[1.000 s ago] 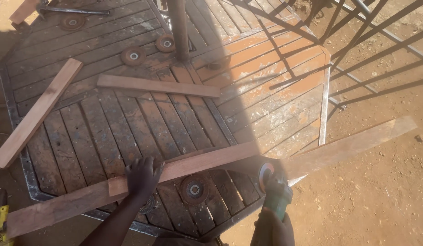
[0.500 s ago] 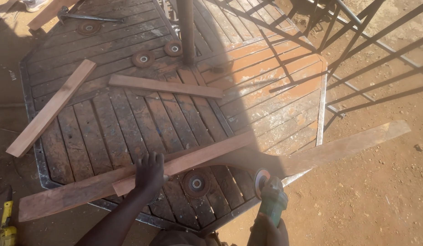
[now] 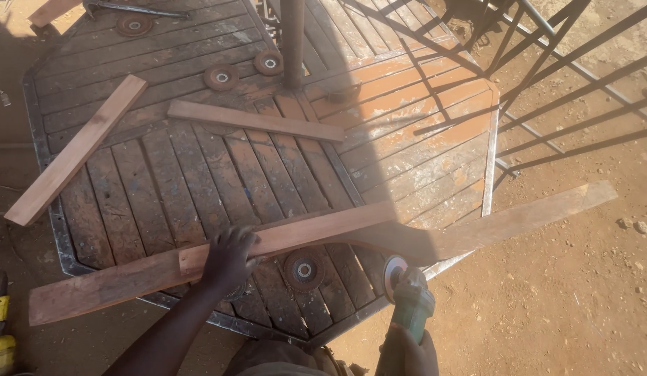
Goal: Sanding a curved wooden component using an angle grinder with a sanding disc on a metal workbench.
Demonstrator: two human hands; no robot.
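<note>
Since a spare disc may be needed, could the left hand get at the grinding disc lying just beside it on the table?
Probably yes: the grinding disc lies uncovered right beside the left hand, though that hand is pressing the long plank.

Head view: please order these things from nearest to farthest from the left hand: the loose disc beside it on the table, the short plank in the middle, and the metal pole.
1. Loose disc: on the table just right of the left hand, which presses on the long plank.
2. Short plank: lying flat mid-table, farther up.
3. Metal pole: upright at the top, farthest.
</note>
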